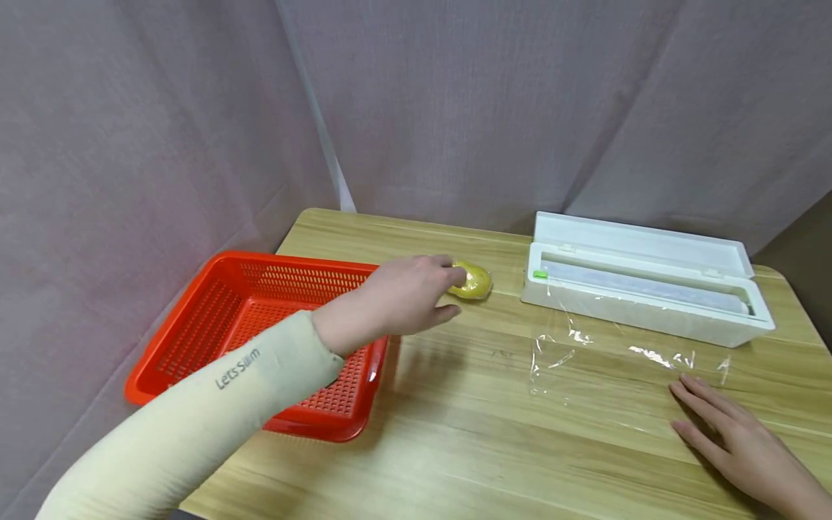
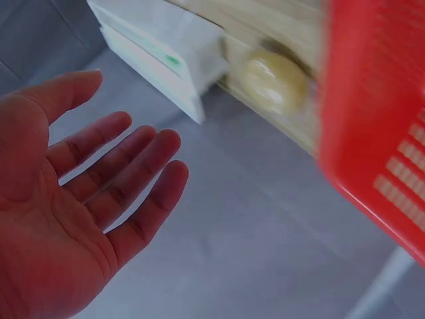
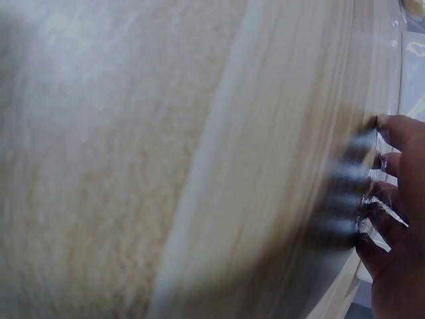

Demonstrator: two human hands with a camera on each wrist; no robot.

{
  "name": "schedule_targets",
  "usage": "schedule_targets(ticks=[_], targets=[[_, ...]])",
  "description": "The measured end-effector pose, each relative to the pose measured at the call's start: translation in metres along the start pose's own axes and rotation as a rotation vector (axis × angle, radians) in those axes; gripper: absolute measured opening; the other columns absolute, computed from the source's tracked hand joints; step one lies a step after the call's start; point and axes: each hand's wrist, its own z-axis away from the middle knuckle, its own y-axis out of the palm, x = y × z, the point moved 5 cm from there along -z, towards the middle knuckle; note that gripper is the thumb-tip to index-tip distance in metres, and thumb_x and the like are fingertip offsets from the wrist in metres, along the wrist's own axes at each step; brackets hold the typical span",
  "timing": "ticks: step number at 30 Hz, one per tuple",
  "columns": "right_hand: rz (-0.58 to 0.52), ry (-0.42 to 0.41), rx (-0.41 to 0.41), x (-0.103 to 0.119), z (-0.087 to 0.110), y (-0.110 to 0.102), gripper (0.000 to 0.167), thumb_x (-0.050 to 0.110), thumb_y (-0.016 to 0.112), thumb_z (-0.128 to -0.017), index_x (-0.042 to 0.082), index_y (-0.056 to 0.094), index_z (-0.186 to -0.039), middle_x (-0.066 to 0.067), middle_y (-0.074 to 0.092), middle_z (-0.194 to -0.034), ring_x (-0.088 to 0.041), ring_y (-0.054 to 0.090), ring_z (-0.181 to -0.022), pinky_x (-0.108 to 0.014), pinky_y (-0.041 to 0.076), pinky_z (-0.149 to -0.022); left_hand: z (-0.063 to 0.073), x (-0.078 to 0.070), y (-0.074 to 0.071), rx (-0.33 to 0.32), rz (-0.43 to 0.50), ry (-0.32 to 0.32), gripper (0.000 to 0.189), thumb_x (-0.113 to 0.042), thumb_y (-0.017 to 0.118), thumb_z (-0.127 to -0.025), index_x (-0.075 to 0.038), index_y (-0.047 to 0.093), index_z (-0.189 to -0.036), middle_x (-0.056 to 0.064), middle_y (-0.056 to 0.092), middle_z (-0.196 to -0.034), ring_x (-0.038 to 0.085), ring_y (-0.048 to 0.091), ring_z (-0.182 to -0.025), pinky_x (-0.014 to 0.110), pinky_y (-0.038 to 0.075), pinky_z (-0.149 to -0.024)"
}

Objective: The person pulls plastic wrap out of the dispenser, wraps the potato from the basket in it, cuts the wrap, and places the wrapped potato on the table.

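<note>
My left hand [image 1: 416, 295] is held in the air with loosely bent, parted fingers, in front of a yellow fruit [image 1: 477, 282] in shiny clear wrap. In the left wrist view, the palm holds nothing and the fruit [image 2: 273, 81] lies apart from the fingers. On the right, my right hand [image 1: 731, 442] has its fingers extended at the corner of a sheet of cling film [image 1: 585, 375]. The film runs out over the front of a white dispenser box [image 1: 637, 318]. In the right wrist view, the fingertips [image 3: 392, 126] touch film at the tabletop.
A red plastic basket [image 1: 372, 404] stands at the left, below my left forearm. Its lid raised, the dispenser holds a film roll [image 1: 640, 283] and has a green slider [image 1: 540, 274] at its left end. Grey curtains [image 1: 481, 108] hang behind the wooden table [image 1: 455, 448].
</note>
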Motion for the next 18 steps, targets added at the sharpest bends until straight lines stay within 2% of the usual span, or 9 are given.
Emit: schedule_targets(ticks=[6,10,11,13,15,18], targets=[[-0.009,0.015,0.016,-0.002,0.000,0.002,0.068,0.021,0.072,-0.103,0.004,0.043,-0.162,-0.028,0.037,-0.166,-0.006,0.007,-0.159,-0.013,-0.010,-0.120,0.029,0.047,0.006,-0.003,0.026,-0.099,0.038,-0.034,0.077,-0.099,-0.013,0.071,-0.131,0.005,0.070,-0.117,0.024,0.071,-0.095,0.043,0.061,-0.077],[-0.025,0.036,0.041,-0.003,0.002,0.006,0.068,0.022,0.070,-0.105,0.004,0.041,-0.163,-0.029,0.036,-0.167,-0.026,0.013,-0.163,-0.028,-0.010,-0.128,0.046,0.070,0.015,-0.014,0.036,-0.150,0.043,-0.033,0.080,-0.097,-0.011,0.070,-0.133,0.008,0.070,-0.118,0.025,0.070,-0.092,0.044,0.061,-0.075],[-0.026,0.039,0.042,-0.003,0.002,0.006,0.067,0.022,0.070,-0.105,0.004,0.041,-0.163,-0.029,0.036,-0.167,-0.027,0.013,-0.163,-0.027,-0.010,-0.128,0.051,0.075,0.018,-0.014,0.041,-0.162,0.045,-0.034,0.081,-0.097,-0.011,0.070,-0.135,0.008,0.070,-0.120,0.026,0.071,-0.094,0.044,0.061,-0.077],[-0.030,0.046,0.048,-0.003,0.003,0.007,0.067,0.022,0.069,-0.106,0.004,0.041,-0.164,-0.029,0.035,-0.167,-0.030,0.014,-0.163,-0.033,-0.009,-0.130,0.058,0.084,0.023,-0.007,0.058,-0.191,0.051,-0.034,0.082,-0.096,-0.010,0.068,-0.139,0.011,0.070,-0.127,0.029,0.072,-0.101,0.047,0.061,-0.082],[-0.030,0.045,0.044,-0.003,0.003,0.007,0.067,0.021,0.070,-0.106,0.004,0.041,-0.163,-0.028,0.035,-0.167,-0.026,0.012,-0.163,-0.030,-0.010,-0.129,0.065,0.092,0.029,0.005,0.077,-0.224,0.058,-0.036,0.082,-0.095,-0.009,0.065,-0.144,0.014,0.067,-0.136,0.033,0.070,-0.113,0.050,0.060,-0.091],[-0.038,0.050,0.045,-0.003,0.002,0.007,0.066,0.021,0.069,-0.106,0.004,0.041,-0.163,-0.029,0.034,-0.167,-0.030,0.013,-0.163,-0.034,-0.009,-0.130,0.072,0.102,0.037,0.034,0.097,-0.260,0.066,-0.039,0.082,-0.095,-0.008,0.061,-0.149,0.018,0.061,-0.147,0.039,0.064,-0.128,0.055,0.055,-0.104]])
